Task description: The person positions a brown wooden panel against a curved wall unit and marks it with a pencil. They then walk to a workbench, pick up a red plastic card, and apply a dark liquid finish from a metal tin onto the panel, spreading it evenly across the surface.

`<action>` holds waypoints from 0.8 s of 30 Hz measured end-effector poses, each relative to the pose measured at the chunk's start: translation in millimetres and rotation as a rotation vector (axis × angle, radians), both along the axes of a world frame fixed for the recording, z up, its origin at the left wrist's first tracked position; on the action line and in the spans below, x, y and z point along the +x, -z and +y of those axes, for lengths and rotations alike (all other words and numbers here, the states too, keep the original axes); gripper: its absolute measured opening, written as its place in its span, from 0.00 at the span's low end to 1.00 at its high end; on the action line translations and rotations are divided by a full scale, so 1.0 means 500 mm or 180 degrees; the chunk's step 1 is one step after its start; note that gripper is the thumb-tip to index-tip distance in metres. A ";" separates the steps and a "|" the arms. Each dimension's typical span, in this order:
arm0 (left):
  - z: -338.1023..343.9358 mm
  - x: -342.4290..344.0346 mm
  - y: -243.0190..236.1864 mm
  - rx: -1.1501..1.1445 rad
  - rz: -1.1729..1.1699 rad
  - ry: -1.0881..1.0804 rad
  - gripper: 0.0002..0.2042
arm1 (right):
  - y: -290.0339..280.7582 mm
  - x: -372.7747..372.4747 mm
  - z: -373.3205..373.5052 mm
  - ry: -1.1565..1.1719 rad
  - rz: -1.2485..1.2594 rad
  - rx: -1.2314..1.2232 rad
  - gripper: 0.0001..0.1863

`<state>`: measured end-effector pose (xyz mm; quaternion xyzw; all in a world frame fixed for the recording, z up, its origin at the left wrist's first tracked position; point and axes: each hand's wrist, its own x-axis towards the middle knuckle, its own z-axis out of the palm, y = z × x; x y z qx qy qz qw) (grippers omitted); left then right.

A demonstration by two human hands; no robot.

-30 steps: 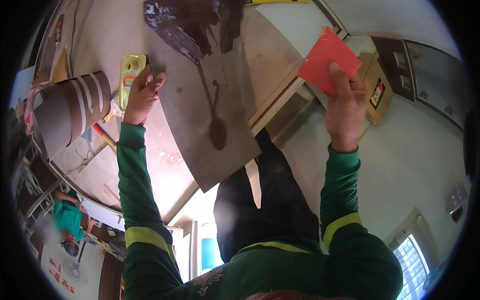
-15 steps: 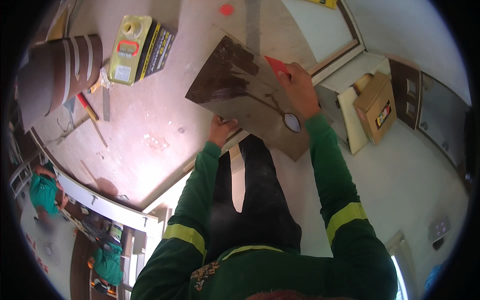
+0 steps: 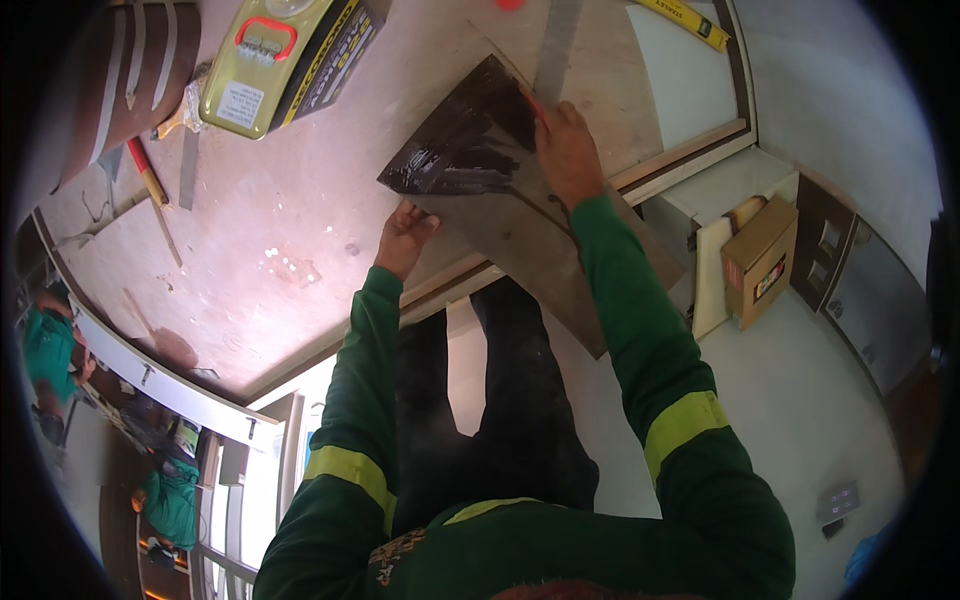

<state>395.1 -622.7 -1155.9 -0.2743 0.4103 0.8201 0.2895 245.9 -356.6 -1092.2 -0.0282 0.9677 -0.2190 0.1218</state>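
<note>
Grey board panel, smeared dark at its far end, now lies across the near edge of the wooden worktop. A second ago the right hand was raised with the red scraper; now it presses that scraper onto the smear. The left hand grips the panel's left edge, fingers curled. A yellow case sits far left, clear; a steel ruler lies just beyond.
</note>
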 end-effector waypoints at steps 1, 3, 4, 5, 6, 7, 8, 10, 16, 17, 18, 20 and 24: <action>-0.002 0.003 -0.001 -0.0016 0.0024 0.0006 0.20 | 0.005 -0.003 -0.008 -0.0075 0.0071 0.0046 0.15; -0.005 0.013 0.019 -0.0076 0.0130 0.0043 0.21 | 0.019 -0.007 -0.029 -0.0130 0.0035 0.0233 0.17; -0.008 0.019 0.034 -0.0105 0.0186 0.0064 0.21 | 0.027 -0.009 -0.038 -0.0156 0.0022 0.0328 0.17; -0.011 0.026 0.047 -0.0097 0.0136 0.0044 0.21 | 0.035 -0.010 -0.048 -0.0224 0.0120 0.0353 0.18; -0.014 0.033 0.059 -0.0089 0.0088 0.0027 0.21 | 0.042 -0.009 -0.057 -0.0290 0.0219 0.0376 0.19; -0.014 0.030 0.056 -0.0079 0.0038 0.0012 0.21 | 0.044 -0.009 -0.067 -0.0354 0.0315 0.0401 0.20; -0.012 0.028 0.051 -0.0091 0.0027 -0.0019 0.18 | 0.044 -0.009 -0.074 -0.0486 0.0240 0.0413 0.21; -0.009 0.018 0.035 -0.0118 0.0015 -0.0072 0.13 | 0.038 -0.007 -0.085 -0.0742 0.0099 0.0435 0.22; -0.007 0.010 0.038 -0.0141 -0.0104 -0.0145 0.08 | 0.030 0.044 -0.091 -0.1295 -0.0107 0.0134 0.23; -0.009 0.021 0.053 -0.0054 -0.0009 -0.0206 0.08 | 0.027 0.041 -0.079 -0.1195 0.0090 0.0123 0.22; -0.012 0.032 0.067 0.0032 0.0085 -0.0266 0.08 | 0.023 0.035 -0.065 -0.1093 0.0287 0.0110 0.21; -0.012 0.032 0.070 0.0105 0.0129 -0.0308 0.07 | 0.010 0.013 -0.063 -0.0738 0.0431 0.0098 0.20; -0.014 0.036 0.080 0.0216 0.0071 -0.0349 0.07 | 0.007 -0.049 -0.067 -0.0260 0.0416 -0.0003 0.15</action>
